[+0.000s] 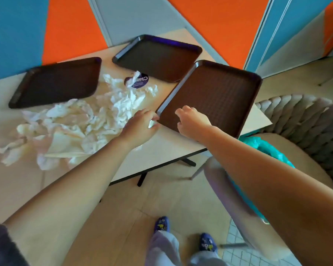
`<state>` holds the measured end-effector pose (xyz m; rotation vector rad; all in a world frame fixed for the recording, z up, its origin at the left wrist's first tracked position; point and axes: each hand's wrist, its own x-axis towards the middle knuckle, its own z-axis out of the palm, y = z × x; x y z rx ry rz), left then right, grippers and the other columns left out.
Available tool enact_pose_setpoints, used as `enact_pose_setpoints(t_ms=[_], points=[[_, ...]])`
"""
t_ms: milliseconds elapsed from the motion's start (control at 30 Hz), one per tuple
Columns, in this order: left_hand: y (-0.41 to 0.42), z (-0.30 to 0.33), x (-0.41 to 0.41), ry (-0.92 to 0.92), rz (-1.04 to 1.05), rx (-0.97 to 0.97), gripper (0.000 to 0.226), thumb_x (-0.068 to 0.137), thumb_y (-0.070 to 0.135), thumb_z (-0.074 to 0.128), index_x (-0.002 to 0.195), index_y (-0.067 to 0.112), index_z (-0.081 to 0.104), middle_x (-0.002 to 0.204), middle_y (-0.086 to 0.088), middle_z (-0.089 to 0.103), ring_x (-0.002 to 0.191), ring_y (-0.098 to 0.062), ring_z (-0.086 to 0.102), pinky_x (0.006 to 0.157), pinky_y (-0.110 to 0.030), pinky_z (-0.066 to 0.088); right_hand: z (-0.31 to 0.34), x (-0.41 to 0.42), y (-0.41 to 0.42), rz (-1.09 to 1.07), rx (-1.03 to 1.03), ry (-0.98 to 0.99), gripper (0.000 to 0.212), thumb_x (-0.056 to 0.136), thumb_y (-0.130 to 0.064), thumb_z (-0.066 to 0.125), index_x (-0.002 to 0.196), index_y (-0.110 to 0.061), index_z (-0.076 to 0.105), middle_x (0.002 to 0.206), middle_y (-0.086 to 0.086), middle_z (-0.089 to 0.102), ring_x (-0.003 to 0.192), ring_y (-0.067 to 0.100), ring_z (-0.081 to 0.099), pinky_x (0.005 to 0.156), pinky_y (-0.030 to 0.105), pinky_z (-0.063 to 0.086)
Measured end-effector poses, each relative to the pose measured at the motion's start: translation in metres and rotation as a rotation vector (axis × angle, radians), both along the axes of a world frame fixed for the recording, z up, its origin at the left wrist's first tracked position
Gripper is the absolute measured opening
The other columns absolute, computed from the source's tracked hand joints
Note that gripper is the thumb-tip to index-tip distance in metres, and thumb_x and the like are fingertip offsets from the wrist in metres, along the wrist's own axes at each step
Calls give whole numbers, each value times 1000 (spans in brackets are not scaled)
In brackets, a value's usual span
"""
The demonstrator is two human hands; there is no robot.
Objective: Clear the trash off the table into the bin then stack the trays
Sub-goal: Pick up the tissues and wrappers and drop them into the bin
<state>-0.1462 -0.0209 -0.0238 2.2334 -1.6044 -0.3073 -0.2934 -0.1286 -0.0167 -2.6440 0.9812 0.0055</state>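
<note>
A heap of crumpled white paper trash (pixel 81 121) lies spread over the middle and left of the table (pixel 169 143), loose and creased, with one flat folded sheet at its near edge. Three dark brown trays sit around it, all holding nothing: the left tray (pixel 55 81) touches the heap's far side, the far tray (pixel 158 56) lies beyond it, and the right tray (pixel 215 96) rests at the table's right end, its textured floor bare. A round purple sticker (pixel 140 82) shows between the trays, partly under paper. The left hand (pixel 140 123) pinches a scrap of paper at the heap's right edge, just beside the right tray's corner. The right hand (pixel 192 120) hovers over that tray's near end, fingers loosely curled and holding nothing. Below the table's right edge stands a bin with a teal liner (pixel 265 148); its contents are hidden.
</note>
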Motion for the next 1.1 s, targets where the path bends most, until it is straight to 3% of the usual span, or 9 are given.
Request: enact_pose_setpoints(t_ms=[200, 300, 400, 500, 667, 733, 833, 933, 1100], points=[[38, -21, 52, -17, 26, 97, 35, 81, 37, 67, 106, 16, 56, 113, 0, 51, 109, -19, 48, 84, -37, 45, -22, 65, 21, 87, 98, 36, 55, 86, -1, 41, 139, -15, 32, 138, 10, 35, 127, 30, 32, 91, 41, 43], [46, -36, 68, 11, -34, 160, 37, 78, 38, 69, 109, 21, 57, 116, 5, 49, 111, -17, 45, 82, -30, 41, -34, 88, 25, 129, 118, 56, 69, 85, 3, 41, 146, -21, 19, 153, 5, 16, 140, 29, 15, 102, 43, 40], [48, -48, 78, -22, -184, 273, 40, 80, 36, 67, 119, 31, 56, 126, 6, 48, 119, -17, 42, 90, -29, 35, -45, 105, 28, 180, 136, 70, 75, 84, 9, 37, 148, -26, 18, 158, 0, 1, 144, 27, 2, 112, 44, 30], [50, -61, 91, -1, -308, 302, 36, 83, 25, 67, 118, 25, 59, 137, 10, 44, 130, -17, 32, 99, -29, 29, -53, 117, 31, 229, 159, 116, 78, 82, 14, 34, 147, -26, 21, 158, 1, -2, 145, 27, -2, 116, 43, 21], [49, -70, 107, 125, -310, 290, 34, 81, 9, 67, 112, 21, 63, 112, 3, 53, 106, -15, 49, 89, -24, 38, -79, 128, 26, 243, 108, 161, 66, 83, 14, 34, 140, -18, 39, 151, 7, 24, 135, 33, 22, 111, 42, 28], [48, -68, 108, 197, -269, 274, 30, 81, 5, 66, 106, 19, 58, 94, 3, 50, 86, -14, 49, 76, -20, 37, -85, 130, 27, 211, 53, 119, 55, 82, 14, 37, 127, -14, 53, 131, 9, 43, 119, 33, 39, 101, 40, 38], [46, -66, 110, 225, -248, 262, 42, 84, 6, 65, 122, 21, 54, 95, 8, 50, 87, -9, 49, 71, -6, 34, -84, 133, 29, 145, 57, 64, 40, 81, 16, 39, 103, -6, 64, 104, 8, 48, 103, 29, 47, 85, 36, 46], [42, -70, 110, 113, -282, 296, 23, 86, 10, 63, 109, 10, 62, 105, -3, 52, 94, -18, 53, 82, -17, 36, -81, 131, 32, 91, 105, 49, 35, 80, 16, 39, 94, -4, 64, 102, 9, 49, 99, 30, 51, 73, 32, 43], [36, -67, 108, 35, -311, 315, 9, 82, 16, 63, 84, 10, 58, 97, -2, 52, 84, -23, 54, 77, -30, 46, -67, 120, 35, 73, 123, 40, 34, 83, 12, 41, 104, -3, 64, 113, 16, 54, 104, 31, 53, 86, 35, 48]])
